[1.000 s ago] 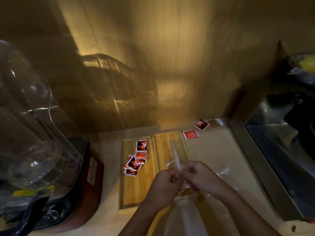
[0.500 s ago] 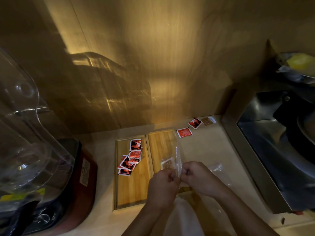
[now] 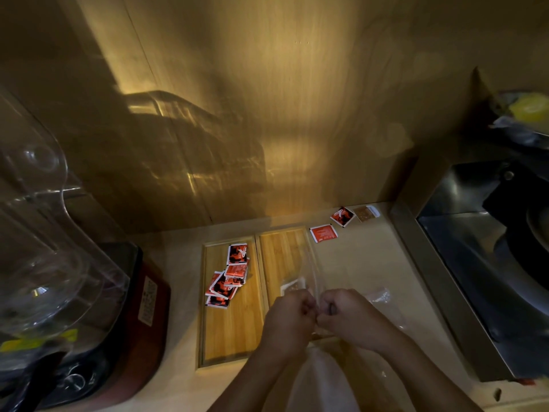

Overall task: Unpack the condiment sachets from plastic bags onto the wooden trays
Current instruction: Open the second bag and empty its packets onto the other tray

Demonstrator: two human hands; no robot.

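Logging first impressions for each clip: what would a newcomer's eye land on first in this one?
Probably the red sachets piled on the left wooden tray, the brightest colour in a dim, amber-lit corner. Next, the left hand and right hand meeting low in the centre, pinching a clear plastic bag over the right tray. Two more red sachets lie on the counter beyond.
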